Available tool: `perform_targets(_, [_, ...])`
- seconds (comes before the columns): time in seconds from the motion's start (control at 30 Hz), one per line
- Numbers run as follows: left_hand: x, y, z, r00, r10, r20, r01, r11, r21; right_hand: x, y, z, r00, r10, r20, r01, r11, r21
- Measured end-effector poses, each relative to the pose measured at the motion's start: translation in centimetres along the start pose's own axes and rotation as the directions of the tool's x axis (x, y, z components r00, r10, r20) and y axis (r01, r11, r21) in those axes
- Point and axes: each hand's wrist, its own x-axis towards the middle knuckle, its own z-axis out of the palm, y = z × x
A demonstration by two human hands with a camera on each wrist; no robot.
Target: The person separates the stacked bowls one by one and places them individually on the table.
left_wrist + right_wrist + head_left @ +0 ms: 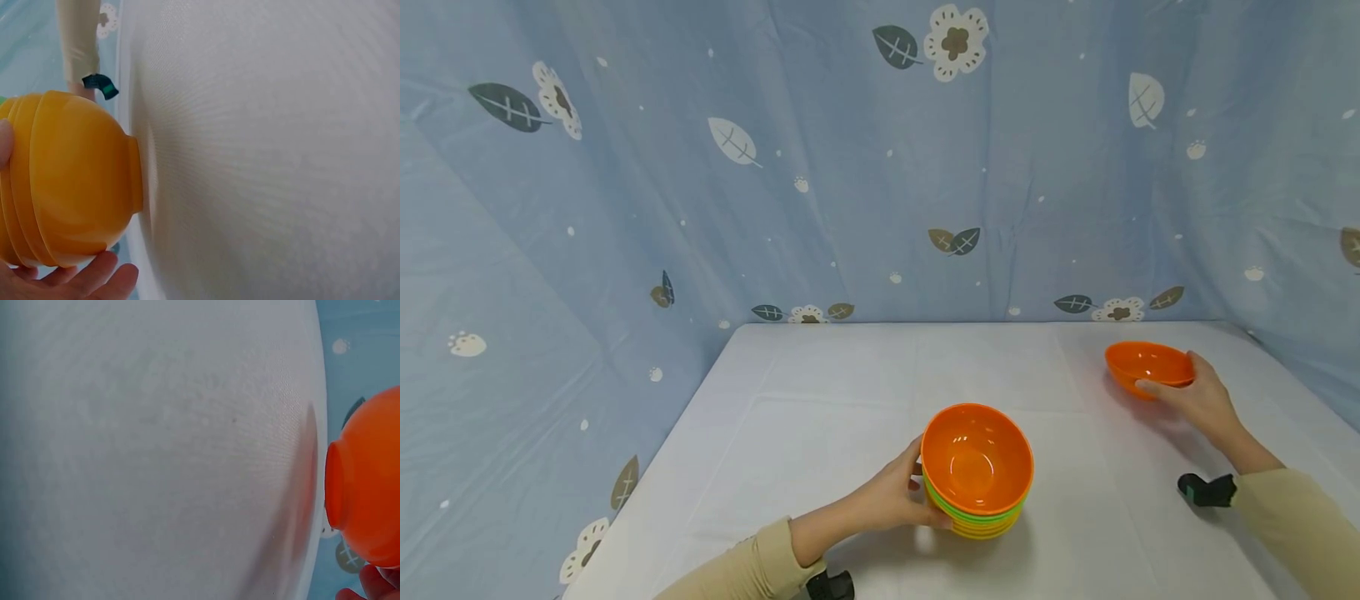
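Orange, glossy, plastic-looking round bowl, without a long axis, gripped at its right side by the right hand, the nearer one. Looks raised just off the white cloth-covered table. Lies well apart from the left hand, beyond it and to the right, past the nested stack of orange, green and yellow bowls clasped by that hand.

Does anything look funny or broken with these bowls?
Nothing looks broken or spilled. The bowl stack in the left hand looks neatly nested. Only one orange bowl stands out: it's away from the stack and looks slightly tilted, probably because the right hand holds it.
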Motion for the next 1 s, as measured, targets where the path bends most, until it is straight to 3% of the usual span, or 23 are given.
perform_targets(0.3, [0.01,-0.05,-0.03,1.0,0.0,-0.003,0.0,1.0,0.002,0.48,0.27,0.21,1.0,0.017,-0.009,-0.017,1.0,0.014])
perform_targets(1.0, [-0.01,0.03,0.06,1.0,-0.005,-0.008,0.005,1.0,0.0,0.9,0.85,0.08,0.999,-0.026,0.037,0.027,1.0,-0.015])
